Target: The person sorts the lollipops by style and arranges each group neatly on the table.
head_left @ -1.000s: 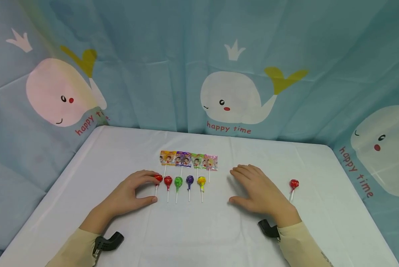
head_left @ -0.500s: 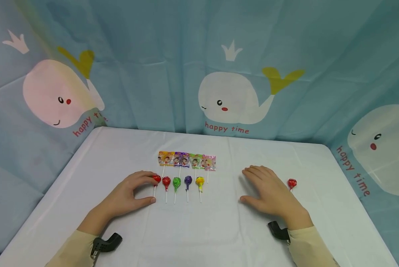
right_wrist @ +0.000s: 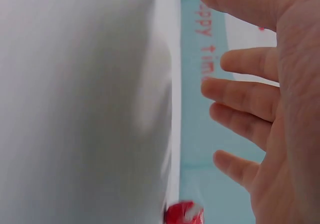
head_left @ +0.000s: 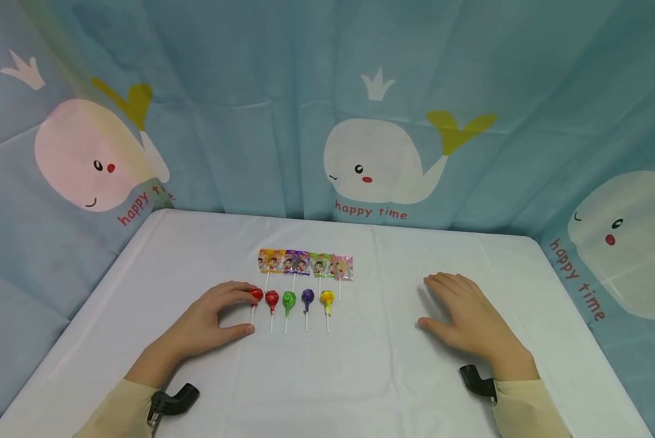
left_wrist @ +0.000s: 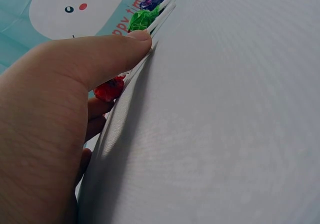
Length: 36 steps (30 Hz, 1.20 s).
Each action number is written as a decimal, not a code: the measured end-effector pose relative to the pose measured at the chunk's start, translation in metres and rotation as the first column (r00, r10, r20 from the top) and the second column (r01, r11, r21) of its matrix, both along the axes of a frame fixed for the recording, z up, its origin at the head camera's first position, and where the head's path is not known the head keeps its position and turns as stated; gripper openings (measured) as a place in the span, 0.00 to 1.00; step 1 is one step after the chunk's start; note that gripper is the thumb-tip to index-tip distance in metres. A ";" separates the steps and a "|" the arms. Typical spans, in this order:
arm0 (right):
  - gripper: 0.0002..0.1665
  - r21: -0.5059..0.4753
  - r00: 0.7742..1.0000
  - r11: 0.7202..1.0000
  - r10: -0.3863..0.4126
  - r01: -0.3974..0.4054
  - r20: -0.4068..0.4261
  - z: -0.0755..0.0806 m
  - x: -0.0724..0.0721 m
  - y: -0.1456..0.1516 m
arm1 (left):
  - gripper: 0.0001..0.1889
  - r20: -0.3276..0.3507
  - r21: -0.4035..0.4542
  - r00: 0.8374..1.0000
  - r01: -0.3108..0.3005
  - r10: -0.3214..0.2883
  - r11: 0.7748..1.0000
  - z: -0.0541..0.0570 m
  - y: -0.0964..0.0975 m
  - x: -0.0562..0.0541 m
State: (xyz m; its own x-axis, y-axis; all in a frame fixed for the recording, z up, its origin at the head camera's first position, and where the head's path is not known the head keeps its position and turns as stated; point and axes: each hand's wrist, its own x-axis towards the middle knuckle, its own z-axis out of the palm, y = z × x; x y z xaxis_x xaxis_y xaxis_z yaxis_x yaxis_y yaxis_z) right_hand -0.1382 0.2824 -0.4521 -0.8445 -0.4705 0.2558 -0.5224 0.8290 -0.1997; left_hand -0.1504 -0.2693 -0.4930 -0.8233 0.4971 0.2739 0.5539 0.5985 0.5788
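The left hand (head_left: 207, 322) pinches the leftmost red lollipop (head_left: 256, 295) at the end of the row, while the right hand (head_left: 467, 316), fingers straight, hovers over a loose red lollipop (right_wrist: 184, 213).

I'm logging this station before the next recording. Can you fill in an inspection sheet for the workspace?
Surface: white table cover, creased.
Job's things: five round lollipops in a row, red, red, green, purple, yellow; four flat-wrapped lollipops in a row behind them; another red lollipop shows under the right hand, only in the right wrist view.
Clutter: nothing seen.
Hands: left hand touches the leftmost red lollipop; right hand is spread open above the cover.
Cables: nothing seen.
Surroundings: blue whale-print curtain reading "happy time".
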 end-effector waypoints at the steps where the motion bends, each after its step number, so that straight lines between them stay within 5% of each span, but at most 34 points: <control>1: 0.47 -0.001 1.000 1.000 -0.005 0.005 -0.006 0.000 0.001 0.003 | 0.27 -0.003 -0.001 1.000 0.001 -0.001 1.000 0.000 0.000 0.000; 21: 0.53 -0.058 0.987 0.987 -0.147 0.151 0.071 -0.002 0.011 0.064 | 0.27 0.011 -0.009 1.000 -0.009 0.009 1.000 0.000 -0.001 0.000; 36: 0.58 -0.069 0.939 0.962 -0.242 0.265 0.244 0.002 0.020 0.076 | 0.27 0.027 -0.015 0.999 -0.023 0.023 1.000 -0.002 -0.001 0.000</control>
State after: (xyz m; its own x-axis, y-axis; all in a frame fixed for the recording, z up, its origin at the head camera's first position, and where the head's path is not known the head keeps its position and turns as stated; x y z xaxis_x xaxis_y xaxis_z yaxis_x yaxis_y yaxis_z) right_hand -0.1181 0.3583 -0.4498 -0.9737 -0.2154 0.0742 -0.2273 0.8976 -0.3776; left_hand -0.1503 -0.2704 -0.4945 -0.8415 0.4818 0.2443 0.5243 0.6195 0.5843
